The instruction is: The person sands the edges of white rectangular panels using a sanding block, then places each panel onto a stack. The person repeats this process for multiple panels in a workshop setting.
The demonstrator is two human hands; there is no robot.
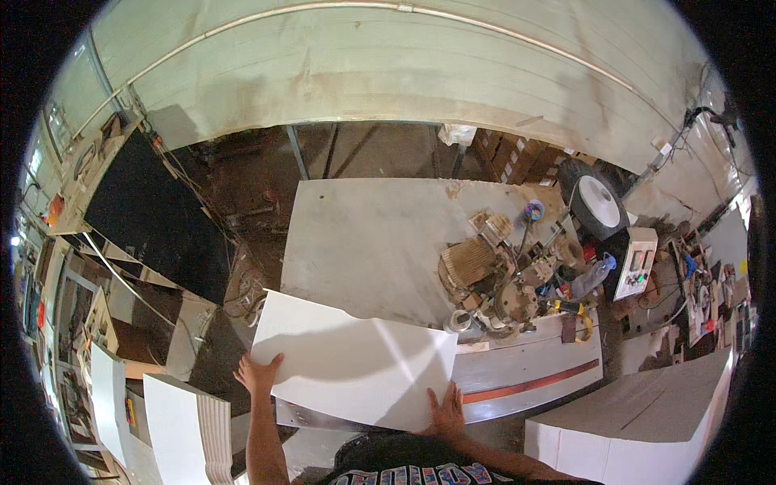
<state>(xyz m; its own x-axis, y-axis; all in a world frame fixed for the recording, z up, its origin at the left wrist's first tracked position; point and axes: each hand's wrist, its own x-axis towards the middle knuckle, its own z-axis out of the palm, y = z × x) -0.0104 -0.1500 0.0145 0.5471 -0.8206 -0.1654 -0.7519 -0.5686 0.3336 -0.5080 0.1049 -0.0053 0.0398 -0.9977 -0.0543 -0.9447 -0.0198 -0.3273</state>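
A broad white board [347, 356] lies flat over the front part of the workbench, with a shadow and light streaks across it. My left hand [259, 375] is at the board's left edge, thumb toward the board and fingers spread outward. At the near right corner, my right hand [446, 411] rests against the edge with its fingers extended and apart. Neither hand is visibly wrapped around the board. Just beyond its right end sits a dusty machine [505, 283] with a motor, beside a small white cup-like part [458, 322].
The grey bench top [356, 226] extends behind the board. A brown-red strip [533, 381] runs along the front right. White panels are stacked at left [178, 420] and right [638, 412]. A control box [637, 263] and a wheel [596, 200] stand at the right.
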